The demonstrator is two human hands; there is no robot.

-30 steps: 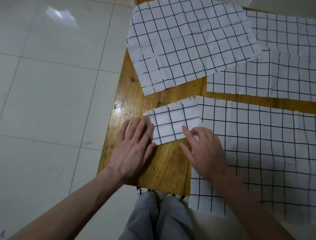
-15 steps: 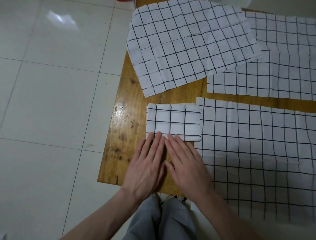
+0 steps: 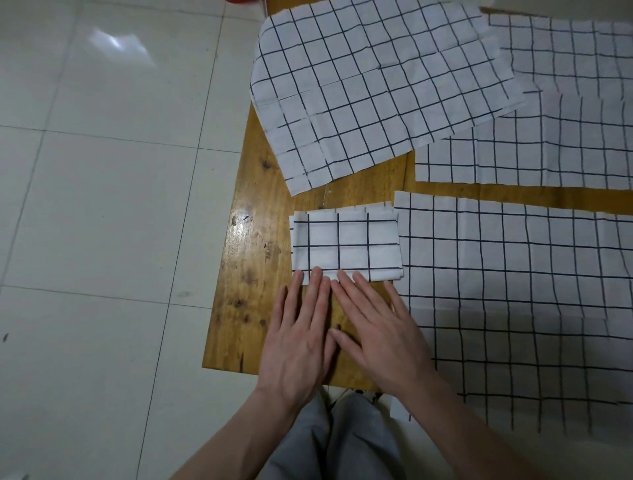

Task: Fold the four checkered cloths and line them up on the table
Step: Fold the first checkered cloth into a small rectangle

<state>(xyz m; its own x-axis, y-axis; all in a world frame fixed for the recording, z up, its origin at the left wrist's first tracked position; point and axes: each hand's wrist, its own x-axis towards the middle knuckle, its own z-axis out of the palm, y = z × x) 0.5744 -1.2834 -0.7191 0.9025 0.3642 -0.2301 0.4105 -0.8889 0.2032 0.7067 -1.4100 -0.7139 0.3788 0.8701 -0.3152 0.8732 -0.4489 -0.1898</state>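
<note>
A small folded checkered cloth [image 3: 346,245] lies square near the left end of the wooden table [image 3: 255,240]. My left hand [image 3: 298,339] and my right hand [image 3: 376,335] lie flat side by side just below it, fingers straight, fingertips touching its near edge. Three unfolded checkered cloths are spread out: one at the top [image 3: 373,92] hanging over the table's left edge, one at the far right [image 3: 555,137] partly under it, and a large one at the right [image 3: 513,291] draping over the near edge.
Pale floor tiles [image 3: 102,205] fill the left side. The table's left edge runs beside the folded cloth and its near edge lies under my wrists. My grey-trousered legs [image 3: 335,442] show below the table. A red object [image 3: 241,1] peeks in at the top.
The folded cloth, tilted one second ago with my hands at its two sides, now lies straight. Both hands have come together below it and rest flat, barely moving in the last half second.
</note>
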